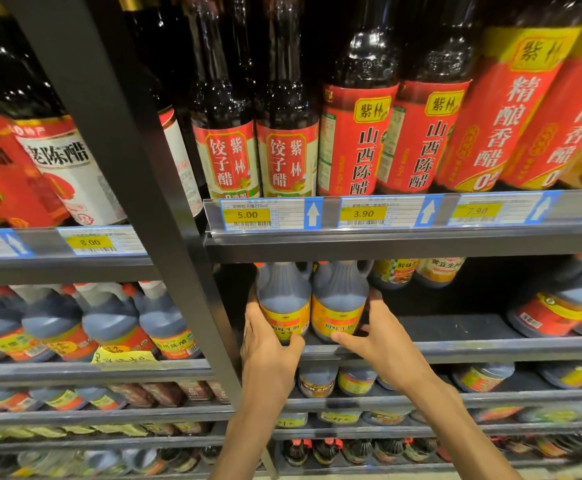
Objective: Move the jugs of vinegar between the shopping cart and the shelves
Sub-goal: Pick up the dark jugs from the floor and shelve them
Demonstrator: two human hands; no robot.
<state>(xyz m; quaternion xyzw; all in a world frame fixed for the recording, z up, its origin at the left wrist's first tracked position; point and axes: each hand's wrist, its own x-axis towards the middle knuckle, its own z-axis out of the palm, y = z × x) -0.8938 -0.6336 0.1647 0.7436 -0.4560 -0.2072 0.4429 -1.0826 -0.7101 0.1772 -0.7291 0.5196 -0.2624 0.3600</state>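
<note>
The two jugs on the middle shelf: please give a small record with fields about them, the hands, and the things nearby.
place: store shelves with bottles and price tags
left jug: dark liquid, yellow label, upright on the shelf
right jug: same kind, upright, beside the left jug
left hand: wrapped around the left jug
right hand: on the right jug's outer side and front
shelf to the right: bare stretch
shelf above: tall bottles with red labels
shopping cart: not in view

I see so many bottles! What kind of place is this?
Most likely a supermarket aisle. Metal shelves carry rows of vinegar bottles, yellow price tags sit along the edges, and both hands hold two jugs on the shelf.
</note>
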